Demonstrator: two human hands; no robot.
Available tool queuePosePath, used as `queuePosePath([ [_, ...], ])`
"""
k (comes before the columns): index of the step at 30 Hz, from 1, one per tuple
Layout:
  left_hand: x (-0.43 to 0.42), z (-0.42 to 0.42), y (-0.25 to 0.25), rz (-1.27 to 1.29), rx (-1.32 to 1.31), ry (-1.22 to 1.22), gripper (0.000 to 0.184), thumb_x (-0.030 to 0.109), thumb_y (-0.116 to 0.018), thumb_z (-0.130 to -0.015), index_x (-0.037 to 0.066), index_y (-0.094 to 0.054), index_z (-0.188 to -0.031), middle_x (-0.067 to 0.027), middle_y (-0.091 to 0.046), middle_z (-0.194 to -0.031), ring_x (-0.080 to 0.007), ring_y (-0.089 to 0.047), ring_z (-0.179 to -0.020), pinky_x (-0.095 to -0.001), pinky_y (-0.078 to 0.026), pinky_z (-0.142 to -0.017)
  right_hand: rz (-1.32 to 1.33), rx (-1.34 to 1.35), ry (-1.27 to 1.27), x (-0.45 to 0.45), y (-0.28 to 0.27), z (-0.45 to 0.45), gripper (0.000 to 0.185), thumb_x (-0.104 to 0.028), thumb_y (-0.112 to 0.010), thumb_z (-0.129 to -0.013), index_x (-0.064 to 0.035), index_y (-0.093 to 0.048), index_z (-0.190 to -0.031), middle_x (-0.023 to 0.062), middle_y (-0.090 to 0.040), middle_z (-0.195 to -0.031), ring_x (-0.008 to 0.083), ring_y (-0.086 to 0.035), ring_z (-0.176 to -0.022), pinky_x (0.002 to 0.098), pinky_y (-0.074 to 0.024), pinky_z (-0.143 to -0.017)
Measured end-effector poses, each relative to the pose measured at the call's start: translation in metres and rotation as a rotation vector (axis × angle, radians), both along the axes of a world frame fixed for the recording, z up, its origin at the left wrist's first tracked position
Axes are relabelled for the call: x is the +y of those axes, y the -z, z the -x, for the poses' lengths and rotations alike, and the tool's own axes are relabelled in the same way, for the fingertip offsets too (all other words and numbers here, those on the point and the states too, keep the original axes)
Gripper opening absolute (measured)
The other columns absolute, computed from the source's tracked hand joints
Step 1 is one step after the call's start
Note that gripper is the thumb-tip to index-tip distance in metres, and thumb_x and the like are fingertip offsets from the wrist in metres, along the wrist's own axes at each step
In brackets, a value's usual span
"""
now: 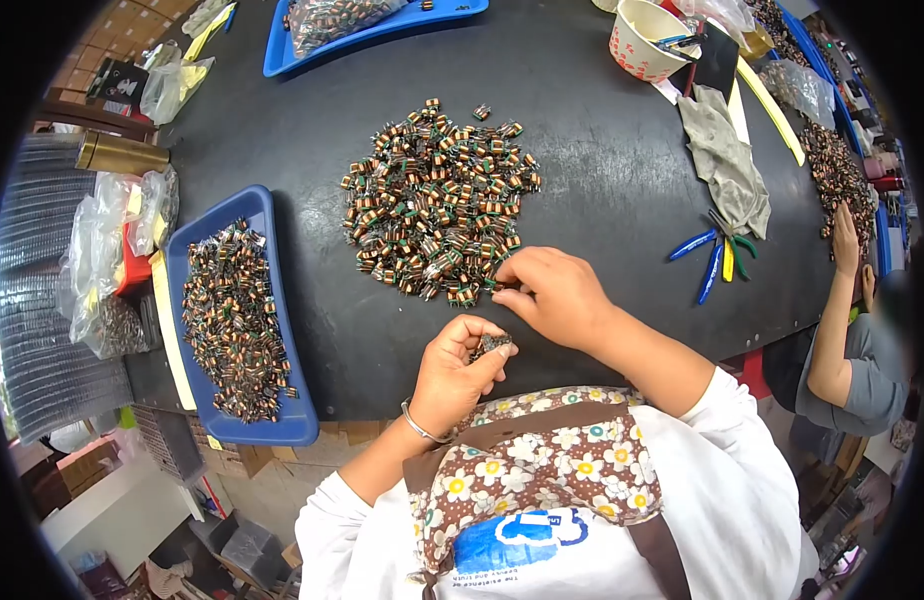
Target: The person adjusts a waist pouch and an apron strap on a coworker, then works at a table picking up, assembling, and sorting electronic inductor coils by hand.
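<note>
A heap of small copper-wound coils (437, 205), some with green parts, lies loose on the black tabletop (602, 190). Near the front edge of the table, my left hand (460, 368) is closed around a few small dark pieces that look like the same coils (490, 345). My right hand (557, 295) reaches to the lower right edge of the heap. Its thumb and forefinger are pinched on what seems to be one coil (502, 287), mostly covered by the fingers.
On the left stands a blue tray (304, 400) full of similar coils. Another blue tray (282, 55) with a bagged batch is at the back. Pliers (710, 265), a grey cloth (727, 165) and a paper tub (637, 45) lie right. A co-worker's hand (844, 240) touches another heap.
</note>
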State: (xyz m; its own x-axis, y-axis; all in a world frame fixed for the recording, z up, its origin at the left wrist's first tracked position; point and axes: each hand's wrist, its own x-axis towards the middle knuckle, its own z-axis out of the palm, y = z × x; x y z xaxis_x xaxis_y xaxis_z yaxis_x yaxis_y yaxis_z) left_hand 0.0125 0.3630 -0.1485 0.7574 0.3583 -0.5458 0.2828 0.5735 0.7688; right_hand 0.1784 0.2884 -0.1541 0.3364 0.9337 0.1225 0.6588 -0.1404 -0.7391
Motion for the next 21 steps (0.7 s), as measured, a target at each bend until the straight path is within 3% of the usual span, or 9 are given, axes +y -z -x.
queuePosePath([
  [2, 0.001, 0.001, 0.000, 0.017, -0.011, -0.018, 0.017, 0.006, -0.061, -0.084, 0.005, -0.052, -0.098, -0.0055, -0.062, -0.084, -0.0037, -0.052, -0.060, -0.0152, -0.039, -0.046, -0.061, -0.179, 0.010, 0.004, 0.005, 0.005, 0.018, -0.011, -0.070, -0.071, -0.0055, -0.058, -0.083, 0.0066, -0.059, -0.076, 0.0245, -0.060, -0.067, 0.0340, -0.0480, -0.060],
  [6, 0.002, 0.002, 0.000, -0.007, -0.010, -0.013, 0.017, 0.006, -0.060, -0.084, 0.005, -0.051, -0.098, -0.0056, -0.062, -0.084, -0.0040, -0.053, -0.061, -0.0156, -0.040, -0.046, -0.013, -0.150, -0.025, 0.001, -0.002, 0.005, 0.019, -0.008, -0.070, -0.070, -0.0054, -0.057, -0.084, 0.0068, -0.059, -0.077, 0.0222, -0.060, -0.065, 0.0314, -0.0480, -0.058],
  [8, 0.001, 0.001, 0.001, 0.001, -0.015, -0.023, 0.017, 0.006, -0.060, -0.084, 0.005, -0.051, -0.098, -0.0057, -0.062, -0.084, -0.0041, -0.053, -0.061, -0.0159, -0.040, -0.046, 0.082, 0.133, -0.040, -0.007, -0.006, 0.002, 0.018, -0.005, -0.068, -0.071, -0.0043, -0.058, -0.086, 0.0063, -0.060, -0.079, 0.0170, -0.060, -0.063, 0.0279, -0.0477, -0.056],
  [9, 0.001, 0.001, 0.002, -0.005, -0.023, -0.040, 0.017, 0.006, -0.060, -0.084, 0.005, -0.051, -0.098, -0.0055, -0.062, -0.084, -0.0041, -0.053, -0.061, -0.0159, -0.041, -0.046, 0.084, 0.133, -0.043, -0.011, -0.010, 0.001, 0.018, -0.005, -0.068, -0.071, -0.0043, -0.058, -0.086, 0.0063, -0.060, -0.079, 0.0170, -0.060, -0.063, 0.0279, -0.0477, -0.056],
  [11, 0.000, 0.001, 0.003, -0.007, -0.030, -0.058, 0.017, 0.006, -0.060, -0.084, 0.005, -0.051, -0.098, -0.0053, -0.062, -0.084, -0.0042, -0.053, -0.061, -0.0160, -0.041, -0.046, 0.106, 0.398, -0.060, -0.018, -0.018, 0.000, 0.015, -0.004, -0.065, -0.073, -0.0044, -0.060, -0.087, 0.0065, -0.061, -0.078, 0.0180, -0.060, -0.065, 0.0295, -0.0494, -0.059],
  [15, 0.000, -0.002, 0.002, -0.002, -0.026, -0.021, 0.017, 0.005, -0.060, -0.084, 0.005, -0.050, -0.098, -0.0046, -0.062, -0.082, -0.0039, -0.053, -0.060, -0.0159, -0.041, -0.046, 0.070, 0.467, -0.160, -0.023, -0.024, 0.004, 0.015, -0.003, -0.063, -0.075, -0.0048, -0.065, -0.090, 0.0087, -0.065, -0.083, 0.0190, -0.064, -0.070, 0.0288, -0.0499, -0.059],
  [19, 0.003, 0.000, -0.003, -0.001, 0.025, -0.015, 0.016, 0.005, -0.060, -0.084, 0.005, -0.051, -0.096, -0.0044, -0.062, -0.082, -0.0035, -0.054, -0.060, -0.0158, -0.041, -0.045, 0.020, 0.438, -0.211, -0.015, -0.014, -0.004, 0.013, -0.002, -0.063, -0.077, -0.0038, -0.066, -0.090, 0.0076, -0.064, -0.079, 0.0167, -0.063, -0.069, 0.0268, -0.0499, -0.059],
  [21, 0.002, 0.000, -0.003, 0.001, 0.022, -0.024, 0.016, 0.005, -0.061, -0.084, 0.005, -0.051, -0.096, -0.0045, -0.062, -0.082, -0.0034, -0.054, -0.060, -0.0158, -0.041, -0.045, -0.080, 0.151, -0.111, -0.005, -0.005, -0.002, 0.015, -0.006, -0.063, -0.077, -0.0063, -0.065, -0.092, 0.0082, -0.064, -0.081, 0.0220, -0.063, -0.071, 0.0306, -0.0499, -0.059],
])
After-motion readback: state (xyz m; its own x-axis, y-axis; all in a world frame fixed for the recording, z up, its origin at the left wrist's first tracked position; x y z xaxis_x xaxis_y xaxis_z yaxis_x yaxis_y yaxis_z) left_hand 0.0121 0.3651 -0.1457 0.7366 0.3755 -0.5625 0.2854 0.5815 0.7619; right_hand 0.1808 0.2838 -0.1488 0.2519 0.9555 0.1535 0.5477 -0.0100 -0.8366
